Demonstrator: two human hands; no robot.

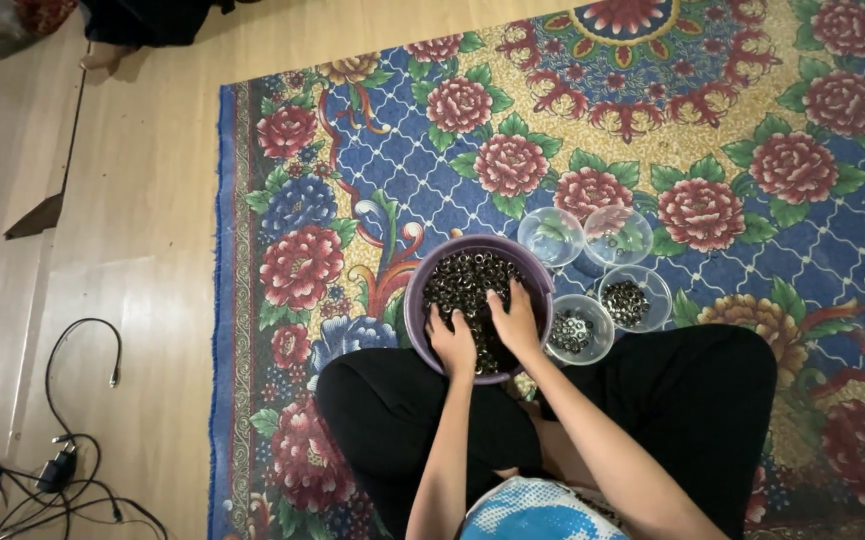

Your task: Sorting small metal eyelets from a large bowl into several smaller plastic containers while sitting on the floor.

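- You sit cross-legged on a floral rug in blue, red and gold, laid over a pale wood floor.
- The purple bowl sits on the rug just in front of your legs, filled with small dark metal rings.
- Your left hand lies palm down in the near side of the bowl, fingers curled into the rings; you cannot tell whether it pinches any.
- Your right hand rests beside it, fingers spread flat on the heap, grasping nothing that shows.
- The two hands are just beside each other, nearly touching.
- Four small clear cups cluster right of the bowl: the two nearer ones hold rings, the farther two look almost bare.
- The nearest cup touches the bowl's rim.
- Black trousers cover your knees on both sides of the bowl.
- Far left, on the floor, lie a black cable and a plug.
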